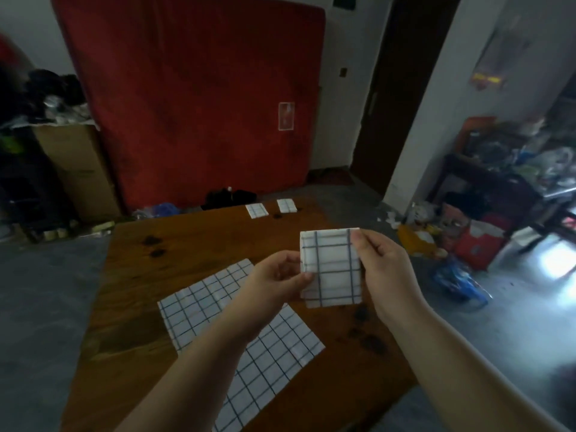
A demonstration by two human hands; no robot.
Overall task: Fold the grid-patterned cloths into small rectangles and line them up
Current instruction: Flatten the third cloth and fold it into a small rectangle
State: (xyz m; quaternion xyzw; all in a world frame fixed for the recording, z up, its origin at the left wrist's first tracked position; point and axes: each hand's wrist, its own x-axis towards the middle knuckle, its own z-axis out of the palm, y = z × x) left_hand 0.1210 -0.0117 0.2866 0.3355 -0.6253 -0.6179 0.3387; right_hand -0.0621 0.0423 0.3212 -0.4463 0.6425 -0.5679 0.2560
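Observation:
I hold a folded white cloth with a dark grid [332, 269] up above the wooden table [193, 244]. My left hand [276, 280] pinches its left edge, thumb on the front. My right hand [385, 266] pinches its right edge near the top corner. An unfolded grid cloth [199, 310] lies flat on the table under my left forearm. Two small folded grid cloths sit side by side at the table's far edge, one on the left [256, 211] and one on the right [286, 205].
A red mattress [193, 98] leans on the back wall behind the table. Dark items [229, 198] lie on the floor past the far edge. Cluttered bags and shelves [486, 213] fill the right side; cardboard boxes [78, 169] stand at left.

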